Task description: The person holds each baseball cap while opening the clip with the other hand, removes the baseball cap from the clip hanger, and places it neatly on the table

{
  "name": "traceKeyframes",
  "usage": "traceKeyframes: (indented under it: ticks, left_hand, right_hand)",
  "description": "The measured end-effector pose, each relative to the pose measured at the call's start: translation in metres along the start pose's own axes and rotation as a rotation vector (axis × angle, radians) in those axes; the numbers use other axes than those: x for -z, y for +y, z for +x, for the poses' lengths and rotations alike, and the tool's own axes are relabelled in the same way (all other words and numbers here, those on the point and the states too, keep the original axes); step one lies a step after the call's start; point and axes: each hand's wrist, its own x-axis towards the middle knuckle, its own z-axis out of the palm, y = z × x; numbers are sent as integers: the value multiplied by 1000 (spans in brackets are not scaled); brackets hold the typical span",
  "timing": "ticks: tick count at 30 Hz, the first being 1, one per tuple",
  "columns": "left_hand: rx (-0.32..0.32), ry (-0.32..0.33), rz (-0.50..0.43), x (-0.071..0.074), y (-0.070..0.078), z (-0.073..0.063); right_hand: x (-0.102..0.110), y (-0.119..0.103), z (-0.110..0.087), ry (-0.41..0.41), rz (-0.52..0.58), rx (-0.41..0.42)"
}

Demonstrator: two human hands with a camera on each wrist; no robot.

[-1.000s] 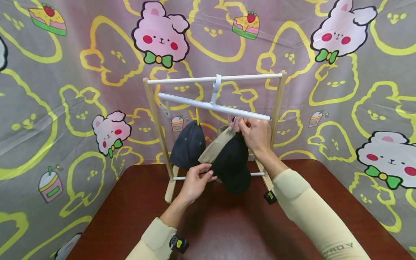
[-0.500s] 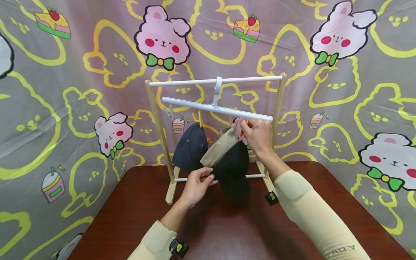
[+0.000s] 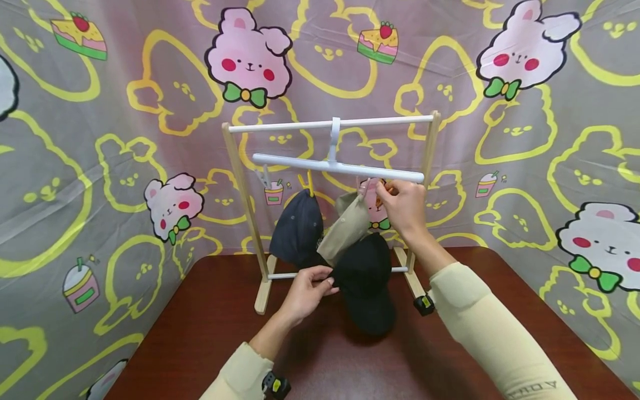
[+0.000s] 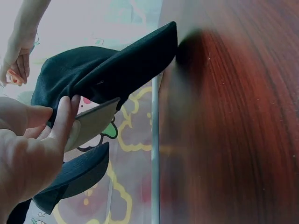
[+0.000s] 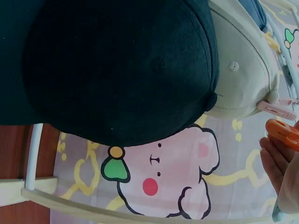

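Observation:
My left hand (image 3: 306,293) pinches the edge of a black cap (image 3: 367,272), which hangs tilted with its brim down; the left wrist view shows thumb and fingers on the cap's edge. Up at the right end of a white hanger (image 3: 340,167), my right hand (image 3: 406,206) holds an orange clothespin (image 5: 282,133), apart from the black cap. Behind the black cap, a beige cap (image 3: 345,228) hangs from a pink clothespin (image 5: 276,110). Farther left, a dark navy cap (image 3: 296,230) hangs from a yellow clothespin (image 3: 307,183).
The hanger hooks over the white top rod (image 3: 280,127) of a wooden rack (image 3: 245,205) on a dark red-brown table (image 3: 210,311). A grey clothespin (image 3: 263,176) dangles at the hanger's left end. Patterned cloth (image 3: 165,111) surrounds the table at the back and sides.
The black cap has dropped lower, away from the right hand and the hanger, uncovering more of the beige cap. The right hand has shifted slightly right, and the hanger tilts less.

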Motion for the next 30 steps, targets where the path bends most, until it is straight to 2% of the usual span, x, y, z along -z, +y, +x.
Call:
traceKeyframes:
  ticks: [6, 12, 21, 25, 30]
  left_hand:
    - [29, -42, -31, -3, -1, 0]
    - [58, -55, -42, -7, -2, -2]
    - [94, -78, -4, -9, -6, -8]
    - [115, -143, 36, -8, -4, -11]
    - [115, -269, 96, -10, -1, -16]
  right_hand:
    - [5, 1, 0, -38, 22, -9]
    - [9, 4, -6, -82, 50, -30]
    - [15, 9, -14, -157, 63, -17]
    - [18, 9, -16, -184, 93, -37]
    - [21, 10, -17, -210, 140, -92]
